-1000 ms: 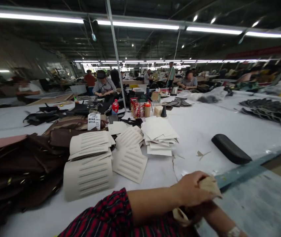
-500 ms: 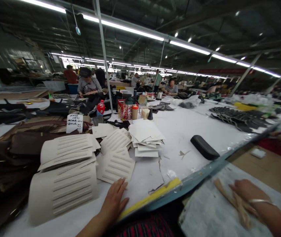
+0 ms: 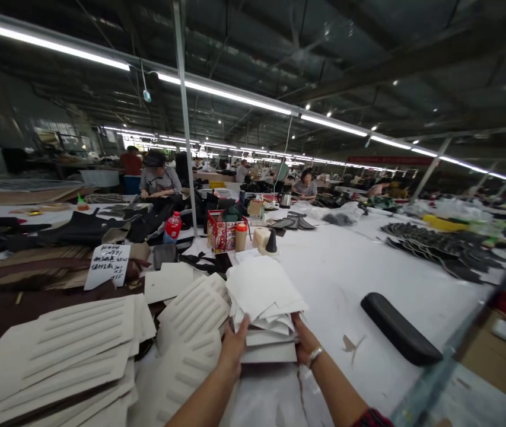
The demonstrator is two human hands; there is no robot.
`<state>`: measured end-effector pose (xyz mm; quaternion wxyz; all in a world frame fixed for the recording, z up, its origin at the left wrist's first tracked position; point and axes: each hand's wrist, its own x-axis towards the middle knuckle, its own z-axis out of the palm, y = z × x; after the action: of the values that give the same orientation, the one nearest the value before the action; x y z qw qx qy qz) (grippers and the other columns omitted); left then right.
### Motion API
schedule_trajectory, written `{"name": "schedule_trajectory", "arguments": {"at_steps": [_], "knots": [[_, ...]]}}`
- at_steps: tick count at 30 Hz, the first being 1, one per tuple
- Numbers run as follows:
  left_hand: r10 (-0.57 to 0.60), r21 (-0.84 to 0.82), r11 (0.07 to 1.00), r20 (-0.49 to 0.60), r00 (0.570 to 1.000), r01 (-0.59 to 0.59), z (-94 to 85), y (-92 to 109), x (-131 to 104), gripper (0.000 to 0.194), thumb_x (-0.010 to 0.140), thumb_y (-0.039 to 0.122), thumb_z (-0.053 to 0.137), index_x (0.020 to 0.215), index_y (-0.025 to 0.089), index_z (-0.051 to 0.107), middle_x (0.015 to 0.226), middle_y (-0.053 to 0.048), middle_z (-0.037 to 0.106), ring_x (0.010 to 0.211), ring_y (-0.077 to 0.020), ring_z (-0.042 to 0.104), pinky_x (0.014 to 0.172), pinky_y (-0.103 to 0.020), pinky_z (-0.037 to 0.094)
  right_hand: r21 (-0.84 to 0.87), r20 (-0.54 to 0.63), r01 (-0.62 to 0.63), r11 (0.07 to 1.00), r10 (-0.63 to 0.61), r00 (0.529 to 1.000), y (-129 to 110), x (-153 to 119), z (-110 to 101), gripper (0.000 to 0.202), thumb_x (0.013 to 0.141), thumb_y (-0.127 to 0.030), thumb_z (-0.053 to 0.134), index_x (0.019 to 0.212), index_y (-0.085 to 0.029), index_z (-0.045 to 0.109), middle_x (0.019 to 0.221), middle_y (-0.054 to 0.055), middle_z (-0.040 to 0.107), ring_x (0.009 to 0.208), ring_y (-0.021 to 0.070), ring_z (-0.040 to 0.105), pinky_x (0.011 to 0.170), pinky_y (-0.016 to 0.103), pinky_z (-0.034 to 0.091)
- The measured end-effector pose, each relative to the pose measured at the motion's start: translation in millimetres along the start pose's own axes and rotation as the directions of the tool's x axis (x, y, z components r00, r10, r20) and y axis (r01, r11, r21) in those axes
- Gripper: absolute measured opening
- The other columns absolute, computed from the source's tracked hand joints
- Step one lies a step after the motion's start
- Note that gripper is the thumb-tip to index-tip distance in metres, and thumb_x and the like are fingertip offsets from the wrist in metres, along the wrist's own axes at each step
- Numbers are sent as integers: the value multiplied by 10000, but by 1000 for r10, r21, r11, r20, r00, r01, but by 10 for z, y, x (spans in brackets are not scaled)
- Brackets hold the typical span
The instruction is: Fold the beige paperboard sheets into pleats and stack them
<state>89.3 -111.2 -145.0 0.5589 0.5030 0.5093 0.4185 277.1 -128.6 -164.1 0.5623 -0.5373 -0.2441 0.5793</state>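
Note:
A stack of white sheets [image 3: 264, 287] lies on the white table, its layers uneven. My left hand [image 3: 234, 347] grips the stack's near left side, thumb up against the edge. On the right side my right hand [image 3: 306, 339], with a silver bracelet at the wrist, holds the edge; its fingertips are partly hidden by the sheets. Left of the stack lie cream ribbed pieces [image 3: 194, 308], and a larger pile of ribbed pieces [image 3: 79, 350] is farther left. A black elongated case [image 3: 399, 328] rests to the right.
Behind the stack stand a red patterned box [image 3: 222, 231], an orange-lidded cup [image 3: 241, 236], a black cone [image 3: 271, 241] and a red-capped bottle [image 3: 172, 227]. A handwritten card [image 3: 107, 265] lies on brown material. Dark pieces [image 3: 439, 249] lie far right. People sit in the background.
My left hand has moved from the ribbed pieces to the stack's left side. My right hand has left the tan strips at the lower right and now holds the stack's right side. The view has shifted.

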Motion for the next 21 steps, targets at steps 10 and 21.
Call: {"name": "schedule_trajectory", "arguments": {"at_steps": [10, 21], "knots": [[-138, -139, 982, -56, 989, 129, 85, -27, 675, 466, 773, 367, 551, 1176, 155, 447, 1144, -121, 581, 1019, -200, 560, 854, -306, 426, -45, 65, 5, 999, -2, 998, -48, 642, 161, 488, 702, -452, 612, 1127, -244, 496, 1026, 61, 648, 841, 235, 636, 716, 359, 521], [18, 265, 964, 59, 998, -33, -684, 142, -472, 572, 724, 394, 601, 1237, 224, 415, 1327, -100, 415, 1164, -255, 441, 875, -356, 431, -602, -191, -129, 788, 15, 981, -509, 433, -323, 541, 562, -444, 696, 1005, -172, 544, 961, 119, 616, 753, 219, 600, 645, 404, 503]]}}
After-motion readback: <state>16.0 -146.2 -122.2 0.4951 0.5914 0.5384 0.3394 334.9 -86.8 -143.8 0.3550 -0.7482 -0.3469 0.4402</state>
